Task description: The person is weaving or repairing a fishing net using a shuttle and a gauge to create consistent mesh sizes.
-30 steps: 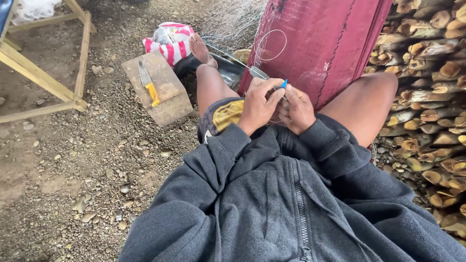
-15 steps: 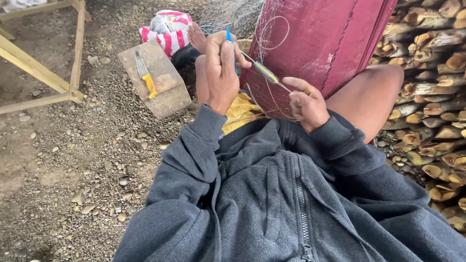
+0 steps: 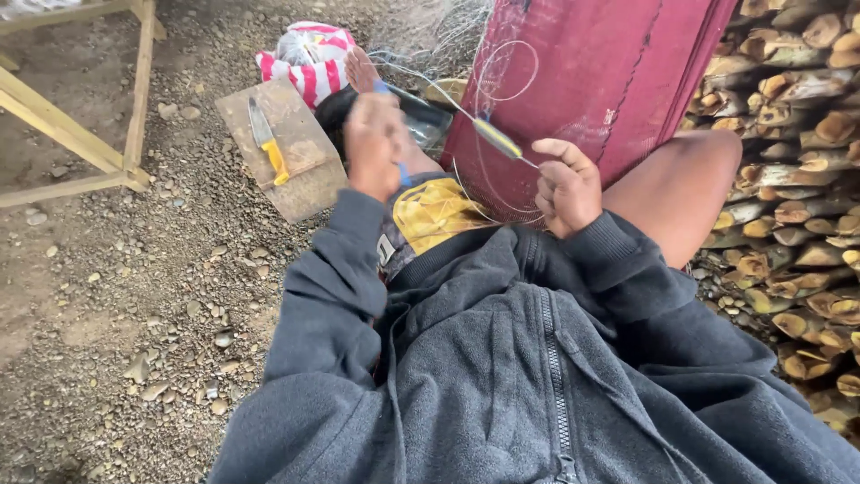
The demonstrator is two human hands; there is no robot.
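On gravel ground, seated with knees up, working thin clear line (image 3: 502,99) against a dark red cloth (image 3: 591,81) hung in front. Left hand (image 3: 374,143) raised and blurred by motion, fingers curled in, apparently pinching a small blue-tipped tool (image 3: 383,88) at the top of the fist; exact grip hard to tell through the blur. Line running taut from that hand toward the right, probably kept under tension so the knot or mesh stays tight. Right hand (image 3: 566,186) lower, near the right knee, fingers bent loosely, thumb and forefinger pinching the tip of a yellow-and-dark netting needle (image 3: 497,139), held slanted up toward the cloth. Loops of line curling around the needle and over the cloth. Needle thus between the two hands, just above the lap, touching the right fingertips.

Heap of fine net (image 3: 430,36) behind the left hand, close enough to feed from. Wooden board (image 3: 282,148) flat on the gravel just left of the left leg, yellow-handled knife (image 3: 267,142) lying on it, within reach for cutting. Red-and-white striped bag (image 3: 309,58) beyond the board. Wooden frame (image 3: 81,125) at far left. Stacked firewood (image 3: 806,134) along the right side, behind the right knee.
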